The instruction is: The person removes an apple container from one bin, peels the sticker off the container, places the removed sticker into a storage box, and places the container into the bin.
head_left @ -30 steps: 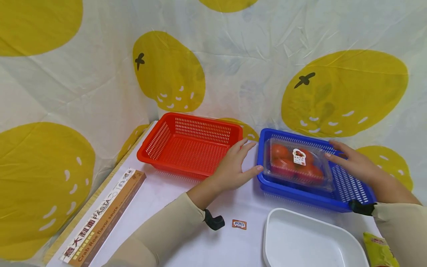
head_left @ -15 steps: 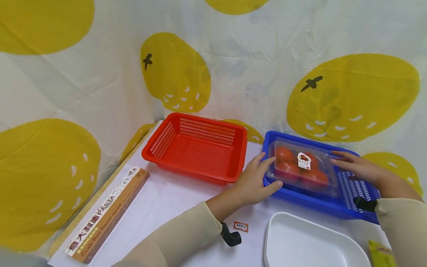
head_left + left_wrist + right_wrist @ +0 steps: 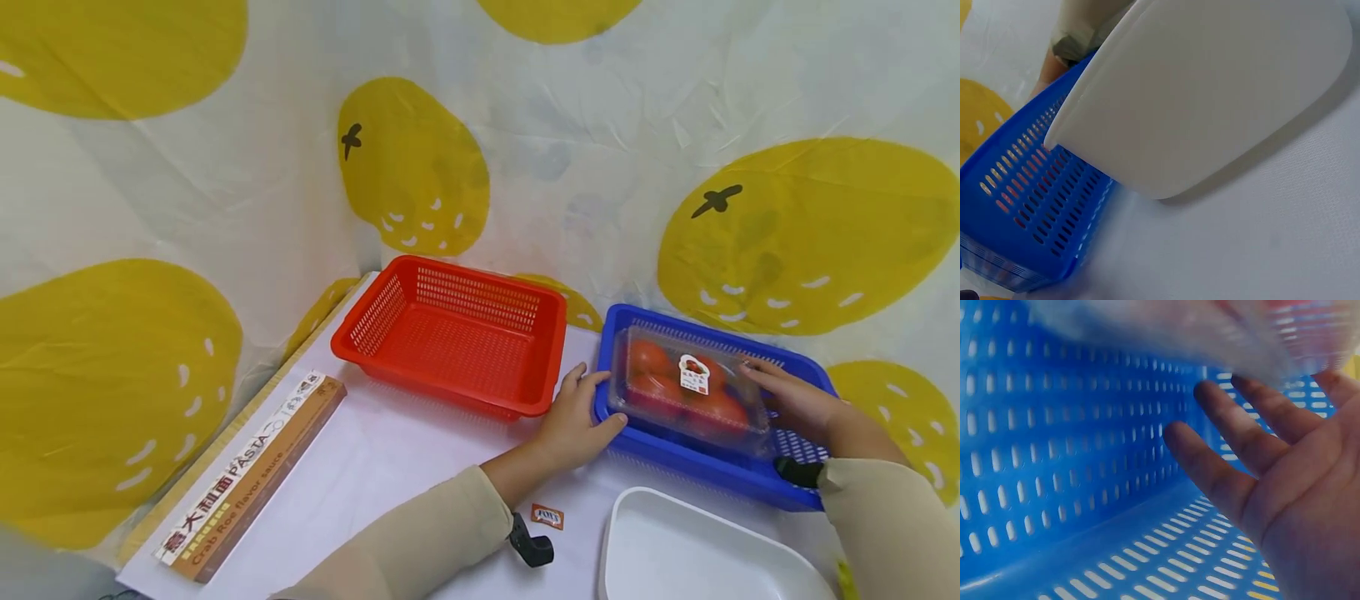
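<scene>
A clear plastic box of tomatoes (image 3: 690, 392) with a white label sits in the blue basket (image 3: 697, 479), toward its left side. At the basket's left end is my left hand (image 3: 573, 429), fingers spread near the rim and thumb by the front corner; exact contact cannot be told. My right hand (image 3: 802, 404) reaches inside the basket at the box's right side. In the right wrist view, that hand's straight, spread fingers (image 3: 1229, 431) lie beside the blurred underside of the clear box.
To the left stands a red basket (image 3: 450, 367). A long pasta box (image 3: 255, 479) lies near the table's left edge. A small FOX'S packet (image 3: 547, 516) lies in front, beside a white tray (image 3: 705, 550). A yellow-green packet (image 3: 847, 579) is mostly hidden by the right sleeve.
My left hand has moved right, from beside the red basket to the blue basket's left end. My right hand has moved closer to the tomato box. The view has shifted slightly.
</scene>
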{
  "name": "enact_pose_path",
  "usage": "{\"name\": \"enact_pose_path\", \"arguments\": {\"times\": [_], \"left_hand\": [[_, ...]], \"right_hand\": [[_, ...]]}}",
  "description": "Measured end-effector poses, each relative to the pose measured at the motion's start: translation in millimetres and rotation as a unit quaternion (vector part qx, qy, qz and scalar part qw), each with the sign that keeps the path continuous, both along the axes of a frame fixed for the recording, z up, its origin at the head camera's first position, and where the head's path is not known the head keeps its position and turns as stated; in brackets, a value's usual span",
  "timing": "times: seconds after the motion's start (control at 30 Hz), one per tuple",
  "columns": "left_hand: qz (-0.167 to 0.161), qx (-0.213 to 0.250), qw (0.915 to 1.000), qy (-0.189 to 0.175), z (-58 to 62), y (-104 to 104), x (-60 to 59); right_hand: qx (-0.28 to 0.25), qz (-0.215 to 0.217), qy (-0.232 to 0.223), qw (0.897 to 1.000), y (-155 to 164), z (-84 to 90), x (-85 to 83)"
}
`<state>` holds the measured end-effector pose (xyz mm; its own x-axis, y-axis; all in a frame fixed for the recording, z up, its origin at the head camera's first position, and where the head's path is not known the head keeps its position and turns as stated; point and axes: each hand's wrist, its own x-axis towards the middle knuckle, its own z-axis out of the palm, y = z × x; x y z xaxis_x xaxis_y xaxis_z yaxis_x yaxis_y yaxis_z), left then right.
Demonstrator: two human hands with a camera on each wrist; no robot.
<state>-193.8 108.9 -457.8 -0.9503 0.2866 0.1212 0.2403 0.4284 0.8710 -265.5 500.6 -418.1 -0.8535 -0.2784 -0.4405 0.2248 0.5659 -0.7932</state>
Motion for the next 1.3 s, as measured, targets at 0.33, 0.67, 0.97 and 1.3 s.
{"name": "enact_pose_path", "arguments": {"times": [0.33,0.67,0.97,1.3], "left_hand": [[-0.038,0.025,0.9980,-0.045,-16.2,-1.7,1.1],[-0.069,-0.009,0.9969,-0.036,-21.1,-1.7,1.9],[-0.072,-0.002,0.9971,-0.027,-16.3,-6.5,-0.5],[-0.074,-0.010,0.9970,-0.020,-17.0,-5.4,-3.3]], "right_hand": [[-0.052,-0.024,-0.008,0.998,0.2,-24.3,5.3],[-0.096,-0.029,-0.017,0.995,-3.5,-17.5,14.3],[-0.159,-0.046,-0.006,0.986,-4.8,-14.0,7.2],[-0.273,-0.042,-0.023,0.961,4.6,-13.8,8.1]]}}
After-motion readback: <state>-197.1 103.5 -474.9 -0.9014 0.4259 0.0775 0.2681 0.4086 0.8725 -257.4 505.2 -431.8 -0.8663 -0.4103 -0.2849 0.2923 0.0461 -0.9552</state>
